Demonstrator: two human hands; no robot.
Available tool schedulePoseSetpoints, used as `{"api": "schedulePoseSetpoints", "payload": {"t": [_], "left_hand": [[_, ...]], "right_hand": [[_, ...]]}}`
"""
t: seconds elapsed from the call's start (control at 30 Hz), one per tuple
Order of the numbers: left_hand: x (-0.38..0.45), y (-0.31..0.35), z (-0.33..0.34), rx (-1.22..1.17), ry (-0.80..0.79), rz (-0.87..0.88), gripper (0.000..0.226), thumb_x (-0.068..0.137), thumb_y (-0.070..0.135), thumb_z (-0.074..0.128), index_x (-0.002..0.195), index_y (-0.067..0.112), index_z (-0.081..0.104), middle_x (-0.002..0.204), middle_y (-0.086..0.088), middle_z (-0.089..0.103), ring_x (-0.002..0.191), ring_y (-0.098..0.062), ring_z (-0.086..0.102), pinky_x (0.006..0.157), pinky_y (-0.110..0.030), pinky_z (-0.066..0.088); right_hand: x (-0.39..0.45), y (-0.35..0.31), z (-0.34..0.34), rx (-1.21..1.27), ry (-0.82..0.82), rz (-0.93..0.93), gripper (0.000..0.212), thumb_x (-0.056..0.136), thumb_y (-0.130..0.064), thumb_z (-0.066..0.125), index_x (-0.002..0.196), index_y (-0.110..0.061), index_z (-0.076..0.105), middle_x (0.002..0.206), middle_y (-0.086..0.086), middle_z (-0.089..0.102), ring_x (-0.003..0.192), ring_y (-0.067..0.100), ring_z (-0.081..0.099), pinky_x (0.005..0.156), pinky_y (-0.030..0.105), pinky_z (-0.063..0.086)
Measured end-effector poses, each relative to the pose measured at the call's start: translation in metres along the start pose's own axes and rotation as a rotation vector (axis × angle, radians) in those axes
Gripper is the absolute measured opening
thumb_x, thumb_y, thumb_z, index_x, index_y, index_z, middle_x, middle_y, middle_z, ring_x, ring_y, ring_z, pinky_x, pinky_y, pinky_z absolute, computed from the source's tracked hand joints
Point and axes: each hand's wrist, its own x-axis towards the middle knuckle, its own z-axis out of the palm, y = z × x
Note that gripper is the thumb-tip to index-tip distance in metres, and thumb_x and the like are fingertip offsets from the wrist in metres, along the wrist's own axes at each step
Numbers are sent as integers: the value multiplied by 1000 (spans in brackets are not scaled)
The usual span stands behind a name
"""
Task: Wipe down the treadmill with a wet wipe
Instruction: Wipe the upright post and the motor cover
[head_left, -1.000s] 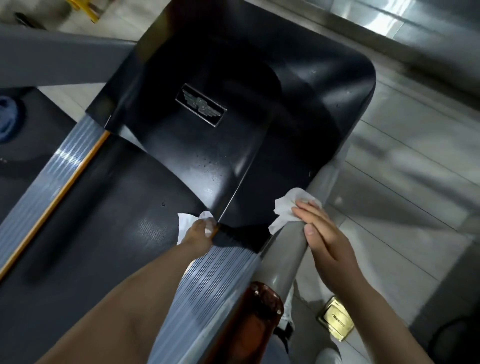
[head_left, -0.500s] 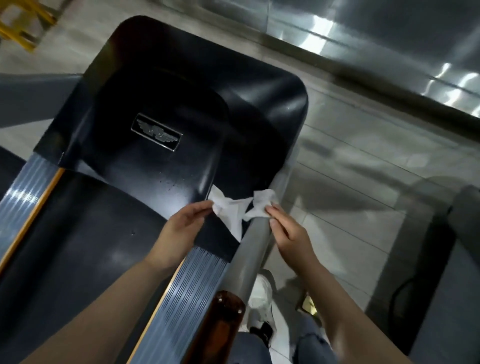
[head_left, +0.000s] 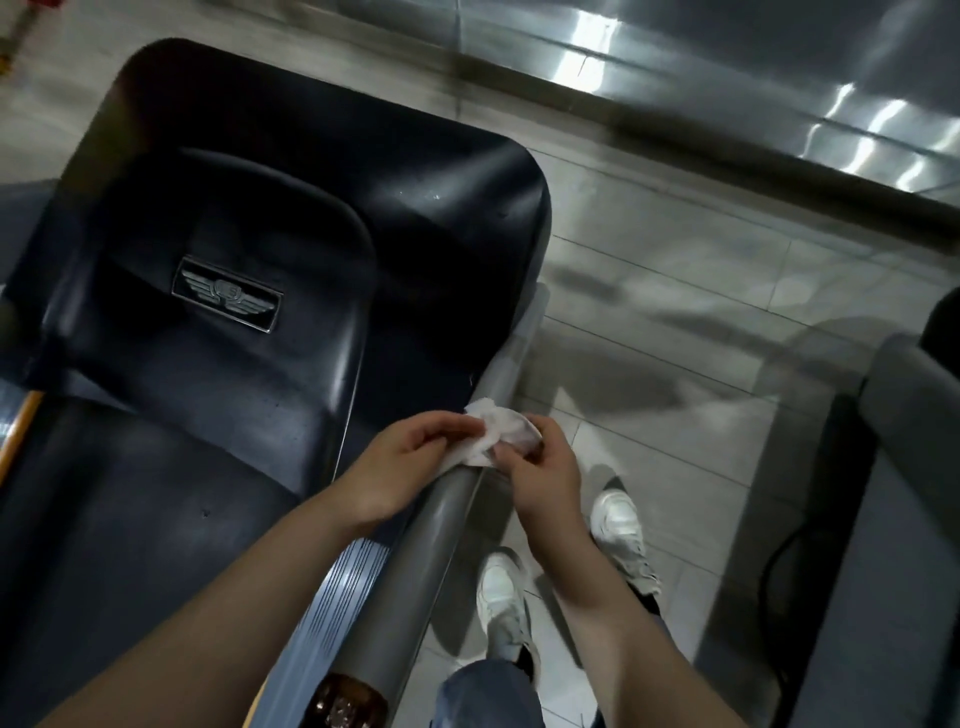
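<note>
Head view: two hands hold one wet wipe over the grey side bar of a black treadmill.

Largest is the treadmill (head_left: 249, 332), whose glossy black motor cover carries a winged metal badge (head_left: 227, 300), with the dark belt (head_left: 130, 519) below it. Right of it lies the pale tiled floor (head_left: 675, 322), and on this floor stand two white shoes (head_left: 618, 525) of the person. The grey side bar (head_left: 415, 561) runs along the right edge of the treadmill, beside a ribbed strip. The left hand (head_left: 400, 467) reaches over the bar, its fingers curled and pinching the left part of the wipe. The right hand (head_left: 545, 467) pinches the right part with curled fingers. The white wet wipe (head_left: 493, 428) is crumpled between both hands, just above the bar; whether it touches the bar I cannot tell.
</note>
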Motion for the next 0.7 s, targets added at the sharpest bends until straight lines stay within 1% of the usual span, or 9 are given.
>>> {"api": "schedulePoseSetpoints", "payload": {"t": [0.1,0.17,0.2,0.3,0.37,0.47,0.57,0.63,0.7], "left_hand": [[5,-9,-5,31,31,-44,23,95,14,60,114,25,68,117,5,68,110,-2,62,93,-17,44],[7,-14,-8,86,50,-64,36,80,42,68,115,35,63,123,7,66,116,-4,60,99,-25,46],[7,-14,-9,118,54,-56,43,75,47,70,116,38,61,125,9,64,118,-2,58,102,-26,45],[6,0,-5,252,31,66,54,78,40,79,124,42,50,127,22,57,120,10,52,103,-14,39],[7,9,0,303,-8,136,56,80,38,78,127,43,48,126,24,58,120,8,53,100,-13,41],[15,14,2,265,26,148,34,90,28,68,122,34,60,112,17,70,105,1,64,91,-22,50],[22,17,-5,102,89,33,21,96,13,60,108,29,69,96,9,74,87,-1,66,81,-23,50],[22,21,-10,17,137,-57,18,100,17,55,101,26,71,87,10,74,80,-1,64,76,-23,49],[23,23,-11,-89,184,-132,23,103,21,50,99,24,72,92,4,76,87,-7,68,82,-31,52]], "right_hand": [[9,0,-6,-149,35,-32,29,85,-13,66,103,-30,51,93,-7,63,85,15,63,72,26,51],[13,-2,-9,-96,8,-23,21,86,-16,66,101,-26,57,93,-3,67,87,17,65,79,38,56],[14,-3,-11,-66,-3,-19,16,87,-16,65,100,-24,61,93,-2,69,87,16,67,82,41,57],[12,-14,-15,-2,-21,-51,14,90,-13,64,99,-22,69,91,-1,74,86,13,70,80,36,59],[10,-24,-17,20,-66,-74,13,90,-14,64,102,-18,71,90,1,74,85,14,71,78,34,59],[10,-38,-25,41,-199,-37,20,89,-15,67,109,-15,68,97,2,74,90,14,71,78,28,57],[14,-48,-47,-100,-310,-34,33,77,-18,75,110,-19,68,102,1,72,94,16,69,75,25,53],[15,-56,-61,-116,-195,-13,27,78,-12,74,101,-24,70,98,2,72,92,18,68,74,34,55],[14,-63,-68,21,-16,-33,15,86,-10,70,98,-18,70,94,4,73,89,20,70,76,33,59]]}}
